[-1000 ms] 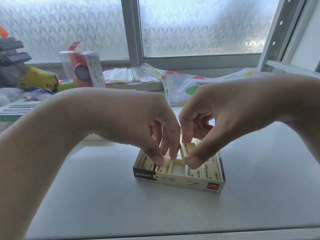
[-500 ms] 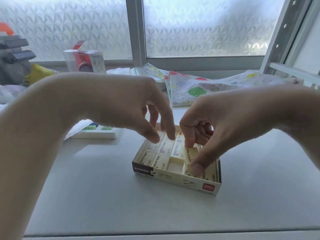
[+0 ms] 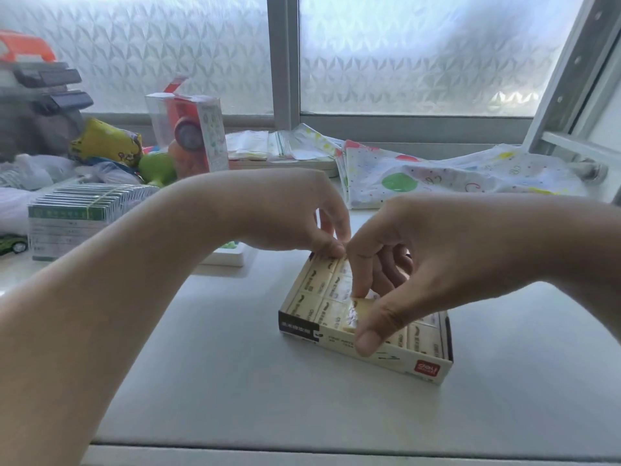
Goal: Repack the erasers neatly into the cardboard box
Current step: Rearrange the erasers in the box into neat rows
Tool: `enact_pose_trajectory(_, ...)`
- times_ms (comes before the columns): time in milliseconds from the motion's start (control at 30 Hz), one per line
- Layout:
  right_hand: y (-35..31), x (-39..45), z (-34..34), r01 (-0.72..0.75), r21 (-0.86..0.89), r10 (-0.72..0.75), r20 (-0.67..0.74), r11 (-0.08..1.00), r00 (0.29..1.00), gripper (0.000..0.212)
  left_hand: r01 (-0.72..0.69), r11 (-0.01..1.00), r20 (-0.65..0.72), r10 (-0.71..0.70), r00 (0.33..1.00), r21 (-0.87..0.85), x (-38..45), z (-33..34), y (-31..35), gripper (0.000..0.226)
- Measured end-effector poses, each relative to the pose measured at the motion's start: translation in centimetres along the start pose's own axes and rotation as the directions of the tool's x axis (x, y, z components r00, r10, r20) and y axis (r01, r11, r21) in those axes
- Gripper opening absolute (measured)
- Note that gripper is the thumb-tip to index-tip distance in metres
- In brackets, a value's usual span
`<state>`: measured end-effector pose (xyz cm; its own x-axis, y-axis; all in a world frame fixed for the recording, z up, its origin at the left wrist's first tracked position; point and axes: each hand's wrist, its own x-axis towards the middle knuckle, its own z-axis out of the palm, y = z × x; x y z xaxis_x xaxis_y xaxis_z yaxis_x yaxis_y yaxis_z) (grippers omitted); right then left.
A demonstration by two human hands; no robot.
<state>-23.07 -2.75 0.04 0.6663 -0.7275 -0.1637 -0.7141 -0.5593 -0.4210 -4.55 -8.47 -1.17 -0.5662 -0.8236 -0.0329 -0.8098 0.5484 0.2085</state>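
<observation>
A shallow cardboard box [image 3: 366, 353] lies open-topped on a pale grey table [image 3: 235, 381], turned at a slant so that its printed long side, bearing a small red logo at one end, faces the viewer. Rows of cream erasers [image 3: 322, 290] lie flat inside the box, filling the part left of the hands and a strip along the right end.

The right hand [image 3: 437, 260] reaches over the middle of the box. Its thumb and forefinger are closed in a pinch on one eraser [image 3: 359, 309], which stands tilted, raised above the flat rows at the near side of the box; the thumb tip hangs in front of the box's near wall. The other fingers are curled loosely over the box interior.

The left hand [image 3: 285, 213] is at the far left corner of the box, fingers bent downward with the tips touching the box's far rim. Whether it grips anything cannot be told.

Beyond the box, toward the window, lie a spotted cloth [image 3: 437, 176] and a clear carton [image 3: 188, 129] holding an orange object. Left of the box stands a banded stack of green-edged packets [image 3: 74, 216].
</observation>
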Motion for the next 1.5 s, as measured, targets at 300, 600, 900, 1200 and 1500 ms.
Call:
enact_pose_trajectory(300,1.1,0.0,-0.5,0.172,0.051,-0.171,-0.016,0.984,0.985,0.017,-0.013,1.000,-0.002,0.013,1.000,-0.011,0.1,0.0,-0.2,0.012)
enact_pose_trajectory(600,1.2,0.3,-0.5,0.170,-0.005,-0.170,-0.040,0.985,0.985,0.013,-0.020,0.999,0.012,0.020,1.000,0.027,0.3,-0.1,-0.2,0.015)
enact_pose_trajectory(900,1.4,-0.5,-1.1,0.213,0.007,-0.212,-0.068,0.977,0.975,0.017,-0.016,1.000,0.015,0.015,1.000,0.010,0.4,-0.1,-0.1,0.007)
enact_pose_trajectory(1200,1.0,-0.2,-1.0,0.115,-0.075,-0.114,0.020,0.991,0.993,0.030,0.024,1.000,0.019,-0.024,1.000,-0.009,0.1,-0.1,0.2,0.007)
enact_pose_trajectory(1500,2.7,0.2,-2.2,-0.098,-0.141,0.075,-0.162,0.985,0.984,0.025,0.102,0.995,0.082,-0.103,0.991,0.017,-0.8,-1.0,0.3,0.009)
